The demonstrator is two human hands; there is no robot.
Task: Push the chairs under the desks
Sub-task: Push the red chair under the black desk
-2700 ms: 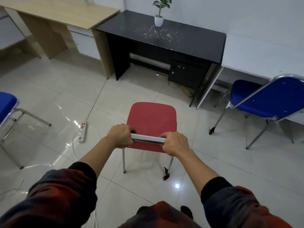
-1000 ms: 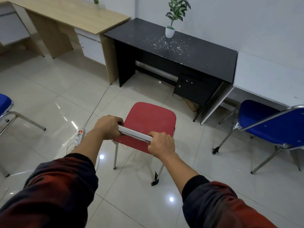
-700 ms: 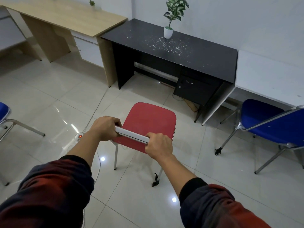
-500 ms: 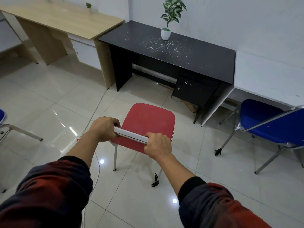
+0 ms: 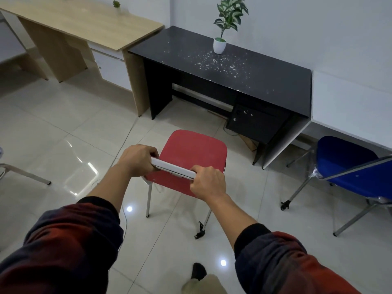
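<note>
A red chair (image 5: pixel 194 154) with thin metal legs stands on the tiled floor in front of me, its white backrest top running between my hands. My left hand (image 5: pixel 139 159) grips the left end of that backrest and my right hand (image 5: pixel 209 181) grips the right end. Ahead stands a black desk (image 5: pixel 244 75) against the wall, its knee space facing the chair's seat. A blue chair (image 5: pixel 350 166) stands to the right, partly in front of a white desk (image 5: pixel 352 100). A wooden desk (image 5: pixel 80 22) is at the far left.
A small potted plant (image 5: pixel 220 42) and scattered white specks sit on the black desk. A dark drawer unit (image 5: pixel 254 122) fills the desk's right underside. A metal chair leg (image 5: pixel 27 174) shows at the left edge. A thin cable (image 5: pixel 125 134) lies on the floor.
The red chair and I have come closer to the black desk. Both hands keep their grip on the backrest. The blue chair at the left has slid nearly out of view.
</note>
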